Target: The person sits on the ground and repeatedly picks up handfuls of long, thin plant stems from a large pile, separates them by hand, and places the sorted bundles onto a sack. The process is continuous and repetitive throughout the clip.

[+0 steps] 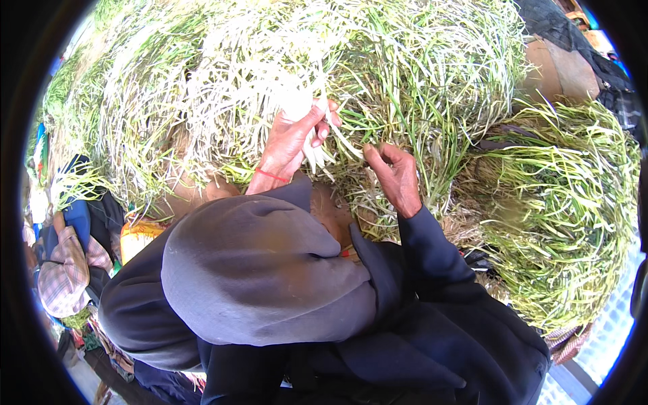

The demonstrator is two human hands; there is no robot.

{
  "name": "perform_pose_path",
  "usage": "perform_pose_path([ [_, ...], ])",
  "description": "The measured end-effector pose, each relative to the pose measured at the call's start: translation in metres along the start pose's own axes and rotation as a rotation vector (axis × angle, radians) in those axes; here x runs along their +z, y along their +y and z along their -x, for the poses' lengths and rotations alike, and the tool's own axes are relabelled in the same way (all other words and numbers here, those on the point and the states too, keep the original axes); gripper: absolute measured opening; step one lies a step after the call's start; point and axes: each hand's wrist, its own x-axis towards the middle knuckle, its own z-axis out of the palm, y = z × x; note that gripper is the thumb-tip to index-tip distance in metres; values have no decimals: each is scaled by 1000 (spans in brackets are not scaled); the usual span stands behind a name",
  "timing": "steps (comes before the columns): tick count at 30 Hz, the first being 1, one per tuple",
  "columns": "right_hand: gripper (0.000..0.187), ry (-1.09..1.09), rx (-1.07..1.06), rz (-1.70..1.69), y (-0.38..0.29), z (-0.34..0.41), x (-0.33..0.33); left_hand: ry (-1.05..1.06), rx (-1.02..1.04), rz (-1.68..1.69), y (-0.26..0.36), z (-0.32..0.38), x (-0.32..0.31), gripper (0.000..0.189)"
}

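Note:
Pale stalks of long-leaved greens (318, 158) are held in my left hand (293, 136), which has a red string at the wrist. My right hand (394, 174), to the right and slightly lower, pinches the end of one whitish stalk (346, 142) between thumb and forefinger; that stalk runs up to my left hand. Behind and around both hands spreads a large heap of the same green and white stalks (415, 66). Glare washes out the part just above my left hand. A grey cloth head covering (263, 273) fills the lower middle of the view.
Another heap of greens (562, 202) lies at the right, near brown sheet material (562, 71) and dark netting (541, 20). At the left are a person in a plaid head covering (63, 283) and a yellow-orange bag (139, 238). Cloths lie at the lower left.

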Motion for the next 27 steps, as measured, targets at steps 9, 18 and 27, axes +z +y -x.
perform_pose_path([
  [9, 30, 168, -56, 391, 62, 23, -24, 43, 67, 35, 3, -1, -4, 24],
  [18, 21, 21, -291, 546, 79, 41, -50, 59, -4, 122, 5, -9, -9, 25],
  [27, 30, 225, -645, 689, -8, 12, -23, 3, -23, 226, 0, -17, -13, 24],
])
